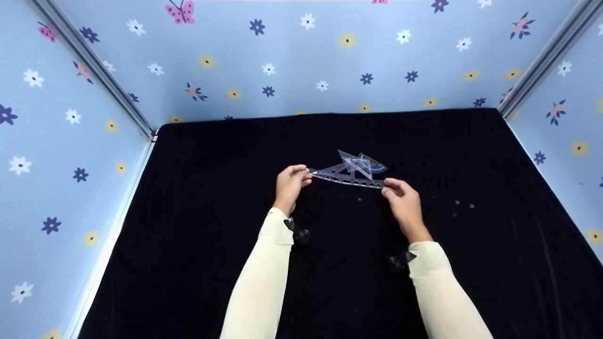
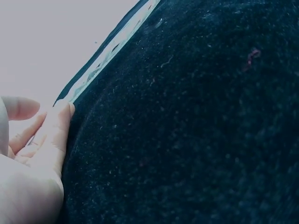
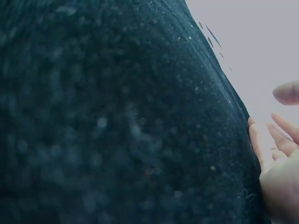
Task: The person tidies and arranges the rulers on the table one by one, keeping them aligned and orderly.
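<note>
In the head view, a clear plastic ruler [image 1: 349, 181] with a row of cut-out shapes spans the space between the hands. My left hand [image 1: 288, 187] pinches its left end between thumb and fingers, while the right end is pinched by my right hand [image 1: 406, 203]. Just beyond the ruler lie two clear set squares [image 1: 354, 163] and a clear protractor [image 1: 375, 165] with a blue arc, overlapping one another. A pale strip of the ruler [image 2: 100, 64] shows at the left hand's fingertips in the left wrist view.
A black cloth [image 1: 212, 188] covers the table under everything. Small pale specks [image 1: 464, 204] lie on it to the right. Blue flowered wall panels [image 1: 292, 56] stand behind and at both sides, joined by metal posts [image 1: 101, 68]. Each wrist carries a dark camera [image 1: 301, 235].
</note>
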The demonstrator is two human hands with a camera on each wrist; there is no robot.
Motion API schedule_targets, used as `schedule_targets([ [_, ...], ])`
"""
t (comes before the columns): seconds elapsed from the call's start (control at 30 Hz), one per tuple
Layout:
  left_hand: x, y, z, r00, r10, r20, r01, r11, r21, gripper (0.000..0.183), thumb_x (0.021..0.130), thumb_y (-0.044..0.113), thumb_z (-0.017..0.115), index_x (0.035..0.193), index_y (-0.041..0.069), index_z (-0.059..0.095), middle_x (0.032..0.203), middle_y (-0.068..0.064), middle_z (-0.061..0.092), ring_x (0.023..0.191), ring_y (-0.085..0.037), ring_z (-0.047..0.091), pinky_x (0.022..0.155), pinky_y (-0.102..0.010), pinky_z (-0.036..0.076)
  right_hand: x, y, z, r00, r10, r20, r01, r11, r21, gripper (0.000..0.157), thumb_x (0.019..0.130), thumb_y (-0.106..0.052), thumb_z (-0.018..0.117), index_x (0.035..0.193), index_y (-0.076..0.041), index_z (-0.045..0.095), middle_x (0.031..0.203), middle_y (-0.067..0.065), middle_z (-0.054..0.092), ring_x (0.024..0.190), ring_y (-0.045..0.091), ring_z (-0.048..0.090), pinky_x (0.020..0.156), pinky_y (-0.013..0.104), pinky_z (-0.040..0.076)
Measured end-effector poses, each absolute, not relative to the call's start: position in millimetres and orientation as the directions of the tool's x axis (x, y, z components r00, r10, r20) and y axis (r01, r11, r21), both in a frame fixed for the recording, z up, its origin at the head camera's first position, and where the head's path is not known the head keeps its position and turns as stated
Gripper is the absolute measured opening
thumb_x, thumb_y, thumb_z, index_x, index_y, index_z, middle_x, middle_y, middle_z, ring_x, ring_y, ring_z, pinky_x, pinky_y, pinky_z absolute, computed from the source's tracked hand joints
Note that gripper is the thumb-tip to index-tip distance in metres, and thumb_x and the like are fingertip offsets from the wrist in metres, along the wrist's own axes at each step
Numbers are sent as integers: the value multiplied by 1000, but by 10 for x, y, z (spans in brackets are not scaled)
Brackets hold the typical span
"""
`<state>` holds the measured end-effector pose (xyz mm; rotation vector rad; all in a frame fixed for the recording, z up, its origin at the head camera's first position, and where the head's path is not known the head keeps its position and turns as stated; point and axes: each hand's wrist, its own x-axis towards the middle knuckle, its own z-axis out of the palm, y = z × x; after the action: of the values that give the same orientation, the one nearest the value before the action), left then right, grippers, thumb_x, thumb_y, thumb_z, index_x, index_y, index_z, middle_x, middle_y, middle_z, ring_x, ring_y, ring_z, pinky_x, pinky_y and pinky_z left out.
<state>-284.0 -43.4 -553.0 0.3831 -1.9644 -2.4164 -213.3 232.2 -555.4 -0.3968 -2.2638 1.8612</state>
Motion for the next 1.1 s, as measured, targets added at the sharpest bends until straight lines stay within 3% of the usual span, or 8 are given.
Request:
schedule_targets([
  [0.17,-2828,-450,-5525,-972,-170,-165,-147,-110,983,25,104,-6,63,124,-16,73,116,-27,81,82,-8,74,74,-15,64,-2138,2297,-5563,-943,333,-23,93,194,-977,33,102,2,70,133,13,73,124,28,81,84,-13,65,82,7,53],
  [0.23,-2818,-452,-5521,-972,-174,-160,-150,-70,986,24,104,-5,63,123,-15,74,115,-27,82,82,-8,74,74,-15,64,-2155,2308,-5589,-943,333,-21,98,217,-971,32,100,1,71,129,12,76,115,19,85,85,-11,67,82,7,54],
  [0.4,-2781,-448,-5487,-971,-182,-156,-156,-12,988,24,104,-2,65,122,-13,77,110,-24,83,77,-6,72,73,-15,64,-2150,2329,-5613,-950,313,-2,96,284,-954,30,98,0,71,126,10,78,116,21,85,89,-10,68,83,6,53],
  [0.5,-2761,-447,-5459,-971,-183,-155,-164,33,986,24,105,0,65,121,-11,78,106,-21,84,74,-4,72,73,-16,64,-2122,2319,-5584,-951,310,0,101,311,-945,30,99,0,70,126,10,77,124,30,82,87,-13,65,83,5,51],
  [0.67,-2746,-472,-5418,-971,-176,-164,-182,91,979,24,105,1,64,120,-9,80,105,-19,85,70,-1,70,72,-15,63,-2113,2325,-5546,-953,303,-7,111,327,-938,28,100,0,70,125,10,78,123,29,82,84,-16,62,83,5,50],
  [1.1,-2698,-546,-5391,-971,-155,-184,-200,95,975,25,106,2,64,122,-9,79,107,-17,82,74,-3,69,74,-15,64,-2068,2313,-5455,-954,299,-21,130,351,-927,25,101,-3,69,121,7,81,121,23,83,85,-10,63,82,8,50],
])
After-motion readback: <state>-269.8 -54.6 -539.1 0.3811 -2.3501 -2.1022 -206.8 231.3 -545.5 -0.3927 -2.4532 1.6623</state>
